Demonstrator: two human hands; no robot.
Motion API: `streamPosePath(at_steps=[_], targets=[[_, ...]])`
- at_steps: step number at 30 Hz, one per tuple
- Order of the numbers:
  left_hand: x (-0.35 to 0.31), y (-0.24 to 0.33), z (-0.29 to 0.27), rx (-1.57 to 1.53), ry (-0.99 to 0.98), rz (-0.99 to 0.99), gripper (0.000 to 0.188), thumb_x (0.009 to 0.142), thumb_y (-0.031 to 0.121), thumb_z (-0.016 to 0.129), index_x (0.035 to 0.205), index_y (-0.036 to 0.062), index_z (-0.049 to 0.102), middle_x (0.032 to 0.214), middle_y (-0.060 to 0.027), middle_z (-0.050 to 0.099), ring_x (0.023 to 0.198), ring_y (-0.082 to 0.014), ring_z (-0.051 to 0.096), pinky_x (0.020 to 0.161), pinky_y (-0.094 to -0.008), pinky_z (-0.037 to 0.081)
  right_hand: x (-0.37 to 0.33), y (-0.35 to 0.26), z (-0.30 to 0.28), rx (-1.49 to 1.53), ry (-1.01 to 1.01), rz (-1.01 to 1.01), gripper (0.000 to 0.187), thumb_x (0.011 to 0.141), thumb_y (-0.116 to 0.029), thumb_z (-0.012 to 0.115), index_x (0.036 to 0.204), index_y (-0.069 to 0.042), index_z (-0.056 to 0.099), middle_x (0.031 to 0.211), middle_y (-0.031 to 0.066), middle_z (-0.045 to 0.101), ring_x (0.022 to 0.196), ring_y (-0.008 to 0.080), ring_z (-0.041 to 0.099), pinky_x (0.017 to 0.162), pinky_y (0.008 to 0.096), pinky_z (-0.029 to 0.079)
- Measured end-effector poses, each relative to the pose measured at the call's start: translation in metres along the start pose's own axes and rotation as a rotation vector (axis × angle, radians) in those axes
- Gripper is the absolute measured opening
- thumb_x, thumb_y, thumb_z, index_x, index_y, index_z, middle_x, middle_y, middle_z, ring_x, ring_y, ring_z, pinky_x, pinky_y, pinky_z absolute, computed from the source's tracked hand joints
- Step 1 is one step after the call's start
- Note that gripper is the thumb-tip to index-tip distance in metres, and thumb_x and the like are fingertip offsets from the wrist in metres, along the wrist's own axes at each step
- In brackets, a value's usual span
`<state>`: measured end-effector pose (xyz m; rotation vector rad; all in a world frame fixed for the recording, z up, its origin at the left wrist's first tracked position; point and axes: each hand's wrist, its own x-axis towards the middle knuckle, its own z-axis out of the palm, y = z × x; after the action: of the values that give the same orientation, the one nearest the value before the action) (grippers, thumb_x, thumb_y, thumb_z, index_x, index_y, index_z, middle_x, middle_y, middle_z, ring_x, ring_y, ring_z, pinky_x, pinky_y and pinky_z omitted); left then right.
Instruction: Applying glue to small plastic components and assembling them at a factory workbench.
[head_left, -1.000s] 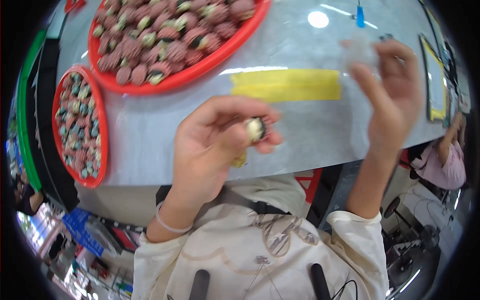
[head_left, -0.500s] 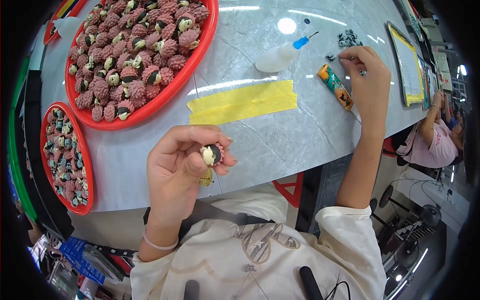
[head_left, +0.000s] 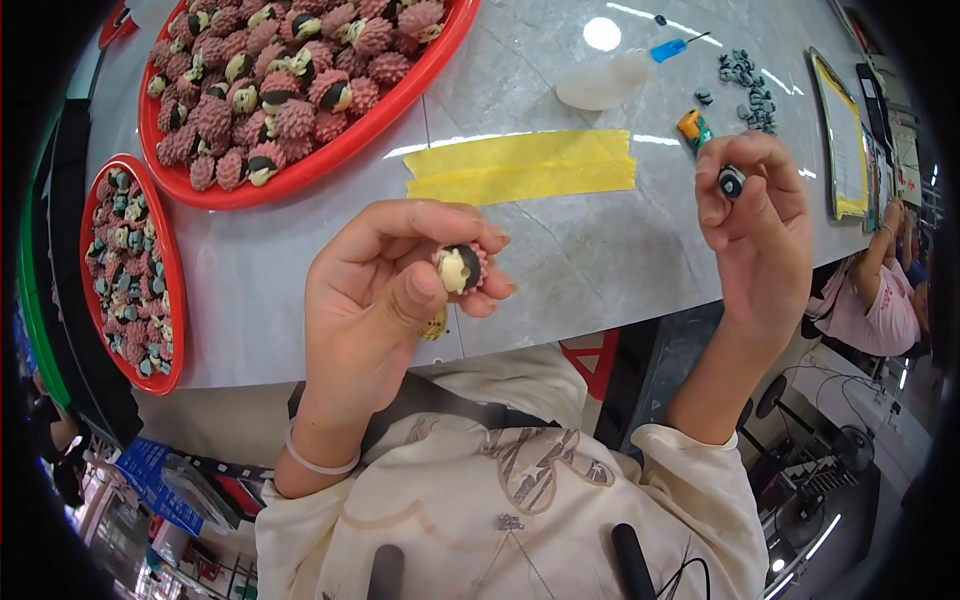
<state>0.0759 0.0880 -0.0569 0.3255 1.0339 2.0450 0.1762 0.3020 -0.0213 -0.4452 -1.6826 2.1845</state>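
Between the thumb and fingers of my left hand (head_left: 360,290) is a small figurine (head_left: 458,269) with a cream face, a black cap and a pink ridged back. My right hand (head_left: 765,240), raised over the table's right side, pinches a small dark grey-blue piece (head_left: 731,182) with a pale spot. Beyond it lies a loose pile of similar grey-blue pieces (head_left: 757,105). An orange and green packet (head_left: 692,128) is partly hidden behind my right fingers. A white squeeze bottle (head_left: 605,82) with a blue needle tip lies on its side to the left of the pile.
A large red tray (head_left: 432,88) heaped with pink figurines stands at the back left. Nearer, a smaller red tray (head_left: 177,300) holds figurines with grey-blue parts. Yellow tape (head_left: 520,167) is stuck on the grey table. A clipboard (head_left: 838,140) lies at the right; a person in pink (head_left: 870,310) sits beyond.
My right hand has come away from the grey-blue pieces toward me, now with one pinched in its fingers. My left hand still holds the figurine. The whole view has shifted slightly.
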Motion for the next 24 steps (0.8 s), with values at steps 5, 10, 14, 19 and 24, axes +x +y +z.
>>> streamPosePath(at_steps=[5, 10, 14, 19, 24], targets=[[-0.001, 0.001, 0.003, 0.0, 0.02, -0.021, 0.037, 0.075, 0.025, 0.057, 0.097, -0.0024, 0.045, 0.094, -0.0157, 0.049, 0.075, -0.0175, 0.054, 0.062, -0.0223, 0.045, -0.007, 0.008, 0.023, -0.014, -0.11, 0.096, 0.029, 0.074, -0.019, 0.059, 0.092, 0.001, 0.049, 0.085, 0.0125, 0.047, 0.057, 0.0082, 0.044, 0.044, 0.0138, 0.035], [-0.001, 0.002, 0.003, 0.027, 0.039, -0.051, 0.041, 0.072, 0.03, 0.06, 0.097, 0.0006, 0.045, 0.093, -0.0131, 0.049, 0.075, -0.0145, 0.053, 0.06, -0.0197, 0.044, -0.012, 0.019, 0.05, -0.061, -0.118, 0.042, 0.03, 0.071, -0.018, 0.063, 0.088, 0.002, 0.049, 0.083, 0.0141, 0.049, 0.054, 0.0108, 0.046, 0.042, 0.0153, 0.038], [0.0, 0.001, 0.003, -0.004, 0.035, -0.03, 0.041, 0.071, 0.029, 0.062, 0.095, 0.0002, 0.045, 0.09, -0.0122, 0.051, 0.077, -0.0151, 0.053, 0.063, -0.0217, 0.045, -0.011, 0.02, 0.07, -0.279, -0.129, -0.144, 0.026, 0.066, -0.009, 0.065, 0.083, 0.003, 0.05, 0.08, 0.0155, 0.051, 0.06, 0.0167, 0.052, 0.053, 0.0202, 0.042], [-0.001, 0.0, 0.002, 0.049, 0.064, -0.025, 0.039, 0.07, 0.025, 0.064, 0.094, 0.0004, 0.046, 0.091, -0.0122, 0.052, 0.079, -0.0164, 0.053, 0.069, -0.0242, 0.044, -0.012, 0.025, 0.072, -0.388, -0.194, -0.317, 0.028, 0.059, -0.001, 0.068, 0.081, 0.004, 0.051, 0.078, 0.0163, 0.053, 0.067, 0.0204, 0.055, 0.061, 0.0236, 0.043], [-0.003, -0.003, -0.002, 0.06, 0.068, 0.006, 0.035, 0.068, 0.022, 0.065, 0.09, 0.0, 0.048, 0.087, -0.0114, 0.052, 0.082, -0.018, 0.054, 0.072, -0.026, 0.043, -0.015, 0.027, 0.076, -0.597, -0.182, -0.525, 0.023, 0.059, -0.001, 0.067, 0.077, 0.004, 0.053, 0.074, 0.0161, 0.054, 0.065, 0.02, 0.056, 0.056, 0.0226, 0.043]])
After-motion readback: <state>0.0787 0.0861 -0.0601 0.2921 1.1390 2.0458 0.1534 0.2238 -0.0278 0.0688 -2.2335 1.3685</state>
